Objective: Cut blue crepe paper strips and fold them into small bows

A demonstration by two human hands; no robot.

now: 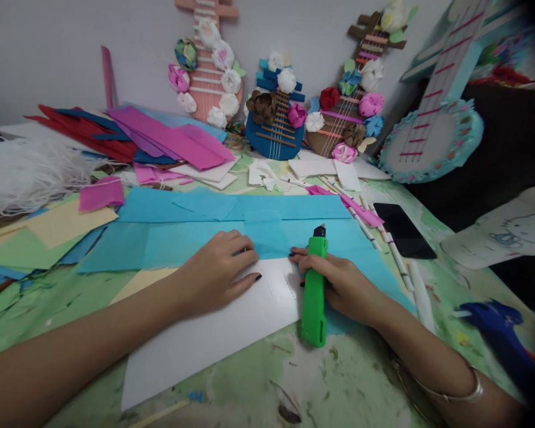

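My right hand (339, 279) is closed round a green utility knife (314, 297), its short blade tip pointing away from me. The right fingertips rest at the edge of the blue crepe paper (196, 238). My left hand (223, 267) lies on the sheets with its fingers bent and thumb apart, pressing down and holding nothing. Beneath it a white board (182, 345) slants toward the front left, its far edge under the blue paper. A small piece of blue paper (267, 232) lies between the two hands on the larger strips.
Paper-flower instruments, among them a blue one (274, 134), lean against the wall. White string (31, 172) and coloured paper (173, 134) pile up on the left. At right are a phone (403, 230), a tumbler (503, 229) and a blue glue gun (499, 333).
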